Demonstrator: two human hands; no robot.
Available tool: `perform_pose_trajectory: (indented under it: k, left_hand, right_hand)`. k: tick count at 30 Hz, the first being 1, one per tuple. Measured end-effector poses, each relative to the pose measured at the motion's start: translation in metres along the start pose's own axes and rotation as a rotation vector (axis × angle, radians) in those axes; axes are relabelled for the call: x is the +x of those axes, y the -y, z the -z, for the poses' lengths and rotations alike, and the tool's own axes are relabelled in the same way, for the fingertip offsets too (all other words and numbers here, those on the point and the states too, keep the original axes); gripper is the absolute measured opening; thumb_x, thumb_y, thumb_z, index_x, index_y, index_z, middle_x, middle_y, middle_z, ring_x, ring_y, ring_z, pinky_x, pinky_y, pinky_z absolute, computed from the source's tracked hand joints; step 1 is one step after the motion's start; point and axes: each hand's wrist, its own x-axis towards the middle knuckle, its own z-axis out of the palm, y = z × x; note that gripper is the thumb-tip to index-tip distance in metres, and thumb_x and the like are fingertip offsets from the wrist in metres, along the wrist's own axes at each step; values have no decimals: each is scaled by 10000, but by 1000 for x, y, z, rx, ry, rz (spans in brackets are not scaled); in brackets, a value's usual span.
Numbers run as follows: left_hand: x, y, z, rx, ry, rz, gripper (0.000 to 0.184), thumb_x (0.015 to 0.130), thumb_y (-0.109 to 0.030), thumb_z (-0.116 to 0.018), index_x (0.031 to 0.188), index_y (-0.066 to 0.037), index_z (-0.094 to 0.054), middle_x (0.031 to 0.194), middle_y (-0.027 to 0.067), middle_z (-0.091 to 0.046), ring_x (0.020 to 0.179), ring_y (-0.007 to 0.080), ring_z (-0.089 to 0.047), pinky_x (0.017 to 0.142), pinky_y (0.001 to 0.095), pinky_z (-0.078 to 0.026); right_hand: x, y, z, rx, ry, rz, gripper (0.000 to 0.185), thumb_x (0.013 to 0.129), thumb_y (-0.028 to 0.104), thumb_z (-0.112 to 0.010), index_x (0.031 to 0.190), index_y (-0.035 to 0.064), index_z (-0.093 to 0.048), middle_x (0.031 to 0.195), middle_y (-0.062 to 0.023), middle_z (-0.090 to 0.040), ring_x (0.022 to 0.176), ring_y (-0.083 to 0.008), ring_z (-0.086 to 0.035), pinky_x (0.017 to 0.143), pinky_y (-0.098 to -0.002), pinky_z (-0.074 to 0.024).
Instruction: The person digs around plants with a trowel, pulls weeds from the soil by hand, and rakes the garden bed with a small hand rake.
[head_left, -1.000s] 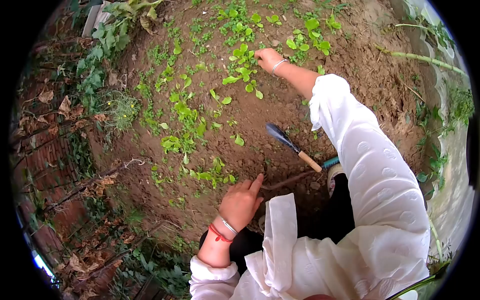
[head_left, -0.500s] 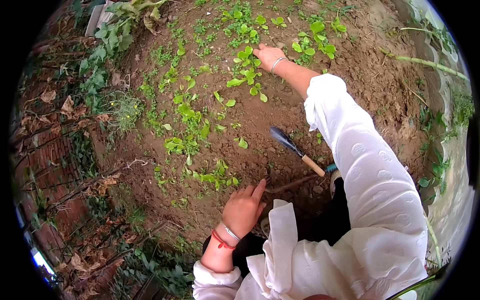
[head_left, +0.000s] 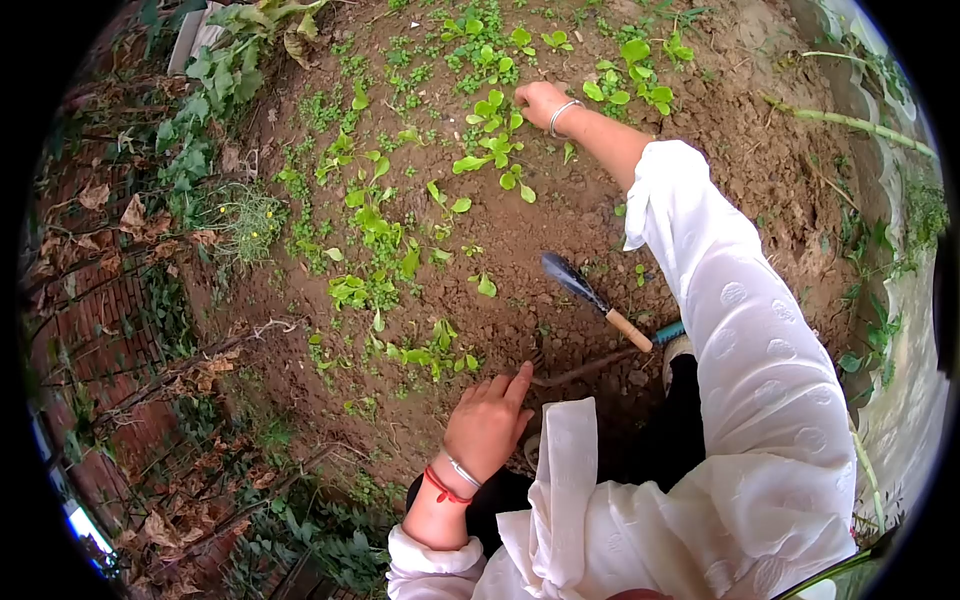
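Observation:
My right hand [head_left: 541,103] reaches to the soil at the upper middle, just right of some leafy seedlings [head_left: 490,112]. Its fingers are closed and point down; whatever they may pinch is hidden. My left hand [head_left: 486,425] hovers low over the soil, fingers apart and holding nothing, below a clump of seedlings [head_left: 432,352]. Between the hands lies a trowel [head_left: 592,298] with a dark blade and wooden handle. A rusty hand tool with a teal grip [head_left: 668,332] rests on the ground by my shoe, its prongs near my left fingertips.
Small green plants [head_left: 372,235] grow over the brown soil [head_left: 560,215]. Dry stems and withered leaves [head_left: 135,215] line the left side, beside brickwork. Pale sheeting [head_left: 905,330] and a long green stalk [head_left: 850,122] run along the right. My shoe [head_left: 677,350] is near the teal grip.
My right hand has shifted slightly across the soil beside the seedlings, and its fingers have drawn closed. The left hand stays nearly where it was. The view has moved a little.

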Motion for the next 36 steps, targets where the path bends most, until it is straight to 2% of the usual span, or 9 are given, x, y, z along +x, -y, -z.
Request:
perform_pose_trajectory:
  k: [7, 10, 13, 16, 19, 26, 29, 33, 36]
  left_hand:
    - [-1, -1, 1, -2, 16, 13, 597, 802, -154, -664, 1349, -56, -444, 963, 139, -600, 903, 314, -592, 811, 386, -465]
    - [0, -3, 4, -10, 21, 22, 596, 804, -152, -662, 1350, -54, -443, 958, 137, -597, 907, 311, -592, 812, 382, -464]
    - [0, -4, 4, 2, 47, 20, 595, 808, -151, -659, 1352, -53, -440, 956, 133, -595, 907, 311, -592, 814, 382, -465]
    - [0, -3, 2, -6, 43, 14, 602, 806, -145, -660, 1356, -54, -435, 965, 131, -595, 909, 312, -592, 817, 382, -465]
    - [0, -3, 2, -3, 36, 10, 608, 802, -137, -662, 1358, -54, -431, 973, 130, -595, 915, 312, -591, 819, 382, -465]
    - [-3, -3, 2, -6, 35, 24, 621, 790, -127, -665, 1360, -55, -429, 978, 128, -595, 917, 313, -590, 816, 384, -465]
    - [-3, -7, 5, -5, 39, 25, 621, 790, -136, -664, 1360, -55, -430, 973, 129, -594, 907, 313, -589, 811, 386, -466]
    - [-4, -7, 3, -7, 33, 30, 615, 791, -150, -664, 1355, -54, -437, 964, 128, -592, 895, 314, -587, 805, 389, -467]
    - [-5, -6, 3, 0, 28, 49, 611, 789, -153, -665, 1350, -52, -442, 967, 127, -594, 896, 313, -588, 805, 390, -469]
  right_hand:
    - [-12, 14, -6, -211, 54, 43, 292, 771, 53, -593, 1059, 71, -631, 1068, -196, -631, 1009, -346, -599, 874, -414, -484]
    - [-9, 10, -12, -28, 9, 19, 302, 778, 96, -626, 1080, 80, -618, 1052, -191, -625, 992, -353, -600, 869, -414, -488]
    - [-11, 16, -9, -39, 130, 4, 275, 793, 51, -561, 1060, 43, -626, 1094, -174, -613, 1030, -335, -598, 889, -422, -485]
    - [-21, 29, -11, -123, 88, 15, 328, 789, 140, -649, 1104, 58, -603, 1113, -147, -576, 1056, -330, -574, 907, -398, -477]
    - [-21, 37, -10, -202, 136, -3, 340, 793, 150, -653, 1112, 47, -597, 1166, -131, -551, 1092, -315, -557, 927, -400, -468]
    - [-7, 15, -10, -111, 57, -119, 205, 769, 152, -660, 937, 35, -657, 992, -175, -635, 1008, -338, -594, 873, -429, -472]
    - [-8, 6, 0, 72, -107, -124, 188, 772, 170, -662, 902, 35, -662, 945, -174, -647, 987, -345, -596, 852, -434, -470]
    - [6, 14, 0, -29, -77, -77, 283, 778, 176, -672, 1029, 51, -635, 1065, -168, -608, 1045, -338, -573, 895, -418, -470]
    - [8, 35, -4, -164, -43, -81, 352, 797, 84, -602, 1147, 118, -619, 1237, -141, -536, 1155, -314, -532, 942, -417, -470]
